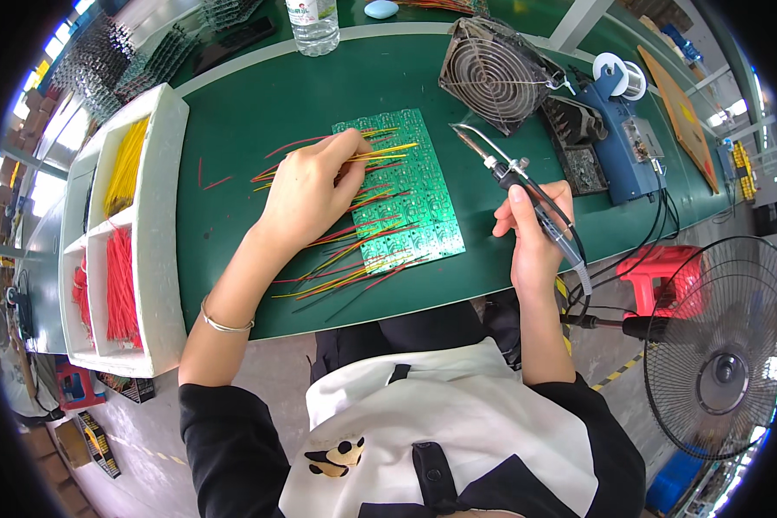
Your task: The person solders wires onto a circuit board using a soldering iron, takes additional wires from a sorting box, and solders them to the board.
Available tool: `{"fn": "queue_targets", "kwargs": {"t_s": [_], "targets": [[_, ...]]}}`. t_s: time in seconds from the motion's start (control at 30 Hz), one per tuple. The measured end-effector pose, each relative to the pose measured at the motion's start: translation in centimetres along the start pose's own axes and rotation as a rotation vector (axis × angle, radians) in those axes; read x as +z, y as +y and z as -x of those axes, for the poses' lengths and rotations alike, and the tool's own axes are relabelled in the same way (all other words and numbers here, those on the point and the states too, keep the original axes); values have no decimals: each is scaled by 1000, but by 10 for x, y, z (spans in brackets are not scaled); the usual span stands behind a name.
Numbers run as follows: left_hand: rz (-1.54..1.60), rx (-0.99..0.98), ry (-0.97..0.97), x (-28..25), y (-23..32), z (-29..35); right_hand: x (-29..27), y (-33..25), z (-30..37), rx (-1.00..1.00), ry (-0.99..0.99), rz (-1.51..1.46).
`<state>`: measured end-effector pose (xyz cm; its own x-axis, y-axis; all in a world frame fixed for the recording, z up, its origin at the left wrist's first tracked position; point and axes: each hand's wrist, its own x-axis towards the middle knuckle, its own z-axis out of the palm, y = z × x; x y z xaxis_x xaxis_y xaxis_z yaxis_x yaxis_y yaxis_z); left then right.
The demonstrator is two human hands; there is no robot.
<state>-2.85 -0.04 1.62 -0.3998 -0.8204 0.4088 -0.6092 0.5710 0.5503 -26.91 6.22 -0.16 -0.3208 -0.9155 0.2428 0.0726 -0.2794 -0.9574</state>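
A green circuit board panel (436,207) lies on the green bench, with red, yellow and dark wires (345,272) standing out over its left side and front edge. Over the panel's left part, my left hand (315,181) has its fingers pinched together on a yellow wire (395,150); the exact grip is partly hidden by the hand. To the right of the board, my right hand (537,237) is wrapped round a soldering iron (544,211) with a curved metal tube along its front. The iron's tip points up and left, raised apart from the board.
At left stands a white foam box (166,233) holding yellow wires (128,168) and red wires (123,285). A square fan (496,73), a blue machine (622,142) and a solder spool (633,79) stand at the back right. A water bottle (314,34) is behind; a round fan (721,371) is at right.
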Motion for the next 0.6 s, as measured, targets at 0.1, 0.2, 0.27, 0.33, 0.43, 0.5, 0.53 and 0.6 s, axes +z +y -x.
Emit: {"fn": "queue_targets", "kwargs": {"t_s": [0.1, 0.2, 0.27, 0.33, 0.43, 0.5, 0.53, 0.6], "targets": [[6, 37, 17, 6, -9, 2, 1, 0, 0, 29, -20, 3], [24, 64, 15, 9, -14, 1, 1, 0, 0, 63, -18, 5], [67, 59, 11, 8, -16, 1, 0, 0, 0, 80, -15, 0], [108, 54, 8, 8, -18, 2, 0, 1, 0, 79, -21, 6], [178, -31, 23, 10, -22, 4, 0, -1, 1, 93, -21, -3], [167, -48, 12, 10, -20, 4, 0, -1, 1, 84, -27, -1], [155, -64, 2, 10, -19, 4, 0, -1, 1, 71, -33, 0], [144, -41, 29, 11, -21, 2, 5, 1, 4, 91, -53, -57]]}}
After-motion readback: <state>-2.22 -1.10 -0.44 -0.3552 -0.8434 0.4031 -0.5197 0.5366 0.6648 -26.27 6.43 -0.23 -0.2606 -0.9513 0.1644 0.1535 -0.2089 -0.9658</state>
